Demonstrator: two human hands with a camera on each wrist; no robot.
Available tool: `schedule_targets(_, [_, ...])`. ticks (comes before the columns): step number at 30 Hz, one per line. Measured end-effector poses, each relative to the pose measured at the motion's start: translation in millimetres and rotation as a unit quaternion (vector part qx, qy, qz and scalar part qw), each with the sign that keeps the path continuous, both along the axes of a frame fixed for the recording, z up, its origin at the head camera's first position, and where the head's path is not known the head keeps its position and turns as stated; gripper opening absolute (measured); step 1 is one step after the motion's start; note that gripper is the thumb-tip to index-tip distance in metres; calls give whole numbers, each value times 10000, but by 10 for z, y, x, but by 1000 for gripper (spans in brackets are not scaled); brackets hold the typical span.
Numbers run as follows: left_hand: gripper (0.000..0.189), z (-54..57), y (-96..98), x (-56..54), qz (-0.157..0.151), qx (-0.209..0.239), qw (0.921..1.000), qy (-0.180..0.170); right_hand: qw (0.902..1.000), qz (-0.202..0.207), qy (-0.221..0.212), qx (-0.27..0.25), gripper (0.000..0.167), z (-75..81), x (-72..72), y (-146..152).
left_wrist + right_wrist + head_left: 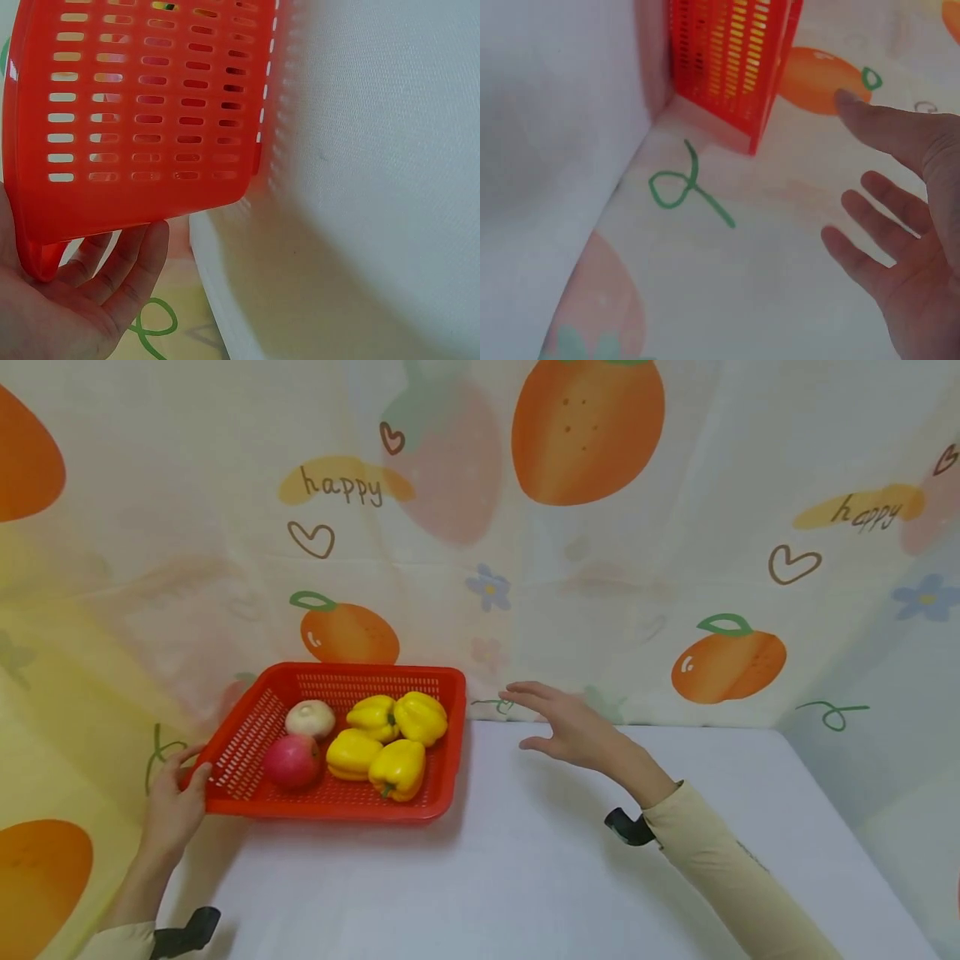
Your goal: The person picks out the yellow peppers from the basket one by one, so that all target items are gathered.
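Observation:
A red plastic basket (337, 814) with slotted walls is on the left part of the white table. Inside lie several yellow bell peppers (352, 754), a white bulb (310, 719) and a round pinkish-red fruit (292, 762). My left hand (174, 802) grips the basket's left end, thumb at the rim; the left wrist view has its fingers (139, 262) curled under the corner. Apart from the basket, to its right, my right hand (573, 731) is held above the table with fingers spread and nothing in it. In the right wrist view its thumb (885, 135) is away from the fingers.
The white table (510, 877) meets a fruit-printed cloth backdrop (600, 568) at its back edge. More of that cloth hangs at the left and right sides. Dark straps (628, 827) sit at both wrists.

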State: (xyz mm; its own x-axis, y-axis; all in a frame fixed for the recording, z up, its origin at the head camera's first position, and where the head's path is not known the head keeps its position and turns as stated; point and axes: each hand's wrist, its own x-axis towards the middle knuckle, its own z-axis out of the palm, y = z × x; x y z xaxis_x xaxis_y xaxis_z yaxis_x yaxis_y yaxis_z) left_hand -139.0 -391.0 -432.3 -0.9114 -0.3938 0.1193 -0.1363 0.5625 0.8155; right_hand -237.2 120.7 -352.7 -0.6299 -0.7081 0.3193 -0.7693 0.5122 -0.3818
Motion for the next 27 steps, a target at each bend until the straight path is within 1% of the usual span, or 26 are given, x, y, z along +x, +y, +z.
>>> schedule_targets(4, [49,-6,-1,-8,-28,91,10000,-13,9999,25,-63,-100,63,-30,19,-129])
schedule_targets(7, [49,-6,1,-9,-18,142,9999,-38,9999,75,-92,-89,62,-60,24,-249])
schedule_targets(9, [48,-6,1,-5,-39,139,9999,-22,9997,132,-184,-60,62,-74,23,-342])
schedule_targets(13, [46,-2,-10,5,-77,76,9999,105,9986,359,-384,-36,62,-68,9,-568])
schedule_targets(16, [47,-10,-18,3,-102,132,9997,154,9974,509,-506,6,61,-41,7,-754])
schedule_targets(20, [48,-29,-23,-22,-159,231,9995,122,9964,530,-596,288,60,-27,27,-981])
schedule_targets(27, [47,-49,-34,-31,-83,196,9997,124,9920,615,-600,930,58,-141,65,-1320])
